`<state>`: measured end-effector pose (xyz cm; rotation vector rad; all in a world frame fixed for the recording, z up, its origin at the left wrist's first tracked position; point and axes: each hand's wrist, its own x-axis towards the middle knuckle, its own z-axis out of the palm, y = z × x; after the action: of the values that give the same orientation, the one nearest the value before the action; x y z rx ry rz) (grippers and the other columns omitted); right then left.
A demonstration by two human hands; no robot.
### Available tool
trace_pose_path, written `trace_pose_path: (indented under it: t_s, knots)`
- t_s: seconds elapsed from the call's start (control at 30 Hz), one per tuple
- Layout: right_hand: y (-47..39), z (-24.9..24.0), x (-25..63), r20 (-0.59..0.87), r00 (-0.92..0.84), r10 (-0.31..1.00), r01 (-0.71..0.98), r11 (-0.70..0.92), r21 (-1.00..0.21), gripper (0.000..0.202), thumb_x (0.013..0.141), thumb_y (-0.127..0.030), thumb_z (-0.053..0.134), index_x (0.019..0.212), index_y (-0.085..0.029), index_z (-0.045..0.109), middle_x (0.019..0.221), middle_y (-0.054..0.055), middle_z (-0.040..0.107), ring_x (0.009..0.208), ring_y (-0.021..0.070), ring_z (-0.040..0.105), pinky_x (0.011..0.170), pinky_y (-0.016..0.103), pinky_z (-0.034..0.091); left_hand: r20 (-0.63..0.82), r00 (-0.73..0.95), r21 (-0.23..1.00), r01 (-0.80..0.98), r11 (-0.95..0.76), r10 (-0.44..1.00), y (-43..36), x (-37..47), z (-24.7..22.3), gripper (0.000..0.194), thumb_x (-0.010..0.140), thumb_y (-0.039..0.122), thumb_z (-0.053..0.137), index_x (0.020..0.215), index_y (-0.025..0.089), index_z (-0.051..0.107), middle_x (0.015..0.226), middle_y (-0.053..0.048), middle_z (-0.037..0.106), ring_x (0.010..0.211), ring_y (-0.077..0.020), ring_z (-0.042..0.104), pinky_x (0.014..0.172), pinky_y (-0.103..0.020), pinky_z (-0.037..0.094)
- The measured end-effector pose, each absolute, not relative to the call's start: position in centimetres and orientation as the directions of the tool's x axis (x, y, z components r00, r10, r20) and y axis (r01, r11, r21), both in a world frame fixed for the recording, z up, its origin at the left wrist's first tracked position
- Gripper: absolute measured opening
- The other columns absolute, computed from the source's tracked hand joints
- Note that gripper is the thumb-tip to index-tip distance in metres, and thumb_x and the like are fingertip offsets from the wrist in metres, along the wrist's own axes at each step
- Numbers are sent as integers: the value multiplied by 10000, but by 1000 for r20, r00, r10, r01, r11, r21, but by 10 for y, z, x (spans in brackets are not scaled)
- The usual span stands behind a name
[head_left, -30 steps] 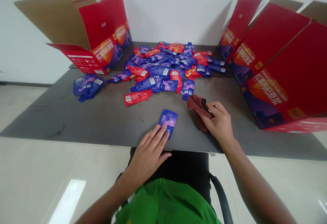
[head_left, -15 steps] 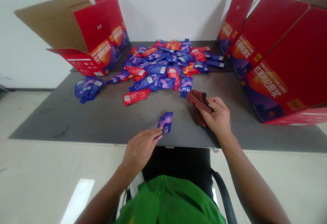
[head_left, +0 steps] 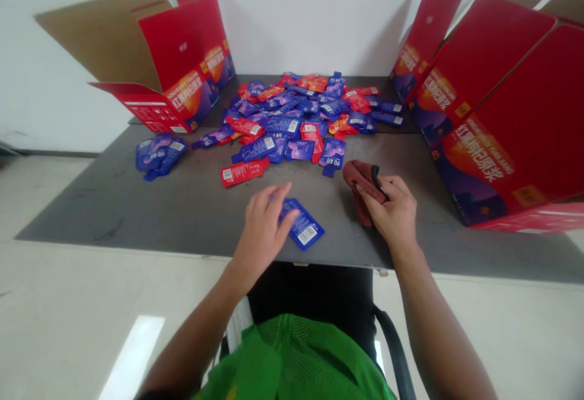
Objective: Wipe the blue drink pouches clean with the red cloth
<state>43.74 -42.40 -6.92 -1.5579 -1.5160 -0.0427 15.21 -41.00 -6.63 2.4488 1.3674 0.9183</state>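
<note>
A blue pouch [head_left: 306,230] lies near the table's front edge with its barcode side up. My left hand [head_left: 264,224] is over the pouch's upper left end, thumb and fingers apart, hiding that end. To the right, my right hand [head_left: 393,205] grips a folded brown cloth [head_left: 360,184] with a black edge, above the table. Behind them spreads a heap of blue and red pouches [head_left: 287,123]. One red pouch [head_left: 244,172] lies at the front of the heap.
An open red carton [head_left: 182,62] stands at the back left, and larger red cartons [head_left: 497,108] stand at the right. Several blue pouches [head_left: 159,154] form a small pile on the grey table [head_left: 137,205] at the left.
The pouch by my left hand has turned from its purple patterned face to its barcode side and lies flatter. My left fingers have spread off it. My right hand has shifted slightly right with the cloth.
</note>
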Motion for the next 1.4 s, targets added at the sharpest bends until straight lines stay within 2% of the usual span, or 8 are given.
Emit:
trace_pose_path:
  t_s: [0.13, 0.23, 0.47, 0.6, 0.7, 0.87, 1.1, 1.4]
  knots:
    - [-424, -68, 437, 592, 214, 777, 804, 204, -559, 216, 919, -382, 696, 1030, -211, 767, 923, 49, 666, 870, 213, 648, 769, 336, 516, 336, 646, 243, 644, -726, 686, -455, 165, -73, 614, 991, 532, 586, 1525, 251, 474, 1417, -139, 571, 1256, -330, 529, 1026, -496, 450]
    - [-424, -68, 437, 589, 195, 784, 805, 216, -553, 209, 920, -379, 696, 1013, -205, 763, 918, 48, 662, 868, 210, 646, 769, 334, 514, 298, 706, 185, 617, -765, 642, -467, 165, -78, 593, 994, 566, 560, 1486, 236, 522, 1404, -116, 607, 1254, -318, 540, 996, -465, 439]
    - [-422, -67, 438, 598, 148, 788, 810, 251, -531, 204, 920, -384, 694, 1000, -204, 748, 912, 47, 652, 848, 210, 644, 744, 341, 520, 398, 694, 225, 560, -797, 600, -468, 136, -82, 275, 1061, 330, 526, 1268, 199, 653, 1357, -75, 673, 1316, -243, 559, 1119, -443, 324]
    - [-426, -47, 414, 636, 99, 765, 767, 348, -539, 187, 917, -369, 720, 1009, -209, 750, 930, 49, 662, 842, 201, 648, 737, 332, 528, 476, 620, 239, 592, -770, 624, -478, 126, -93, 292, 1031, 233, 566, 1307, 172, 639, 1343, -103, 682, 1265, -245, 596, 1059, -412, 397]
    - [-437, -34, 376, 622, -131, 772, 694, 519, -499, 209, 946, -315, 690, 1125, -214, 732, 1024, 69, 679, 920, 207, 648, 791, 338, 534, 489, 624, 214, 592, -777, 610, -482, 124, -104, 361, 1020, 210, 577, 1375, 151, 606, 1377, -119, 665, 1279, -257, 587, 1050, -408, 426]
    - [-431, -48, 339, 379, -573, 727, 613, 686, -391, 323, 996, -267, 610, 1310, -224, 676, 1124, 93, 667, 1017, 224, 607, 901, 374, 524, 517, 617, 205, 584, -786, 593, -481, 123, -113, 351, 1013, 174, 584, 1362, 161, 623, 1322, -96, 704, 1217, -262, 618, 1071, -437, 434]
    - [-376, -50, 370, 439, -425, 792, 779, 567, -269, 311, 987, -314, 631, 1253, -179, 720, 1023, 107, 661, 930, 247, 592, 845, 395, 509, 514, 596, 280, 563, -778, 617, -483, 125, -109, 381, 995, 137, 615, 1376, 153, 612, 1379, -81, 681, 1298, -239, 592, 1061, -425, 499]
    - [-411, -53, 347, 352, -566, 745, 652, 666, -362, 321, 1001, -285, 606, 1308, -230, 683, 1095, 84, 660, 1006, 225, 599, 895, 368, 515, 603, 519, 310, 547, -777, 606, -484, 128, -113, 319, 976, 133, 650, 1290, 179, 672, 1292, -64, 735, 1211, -233, 681, 1011, -429, 555]
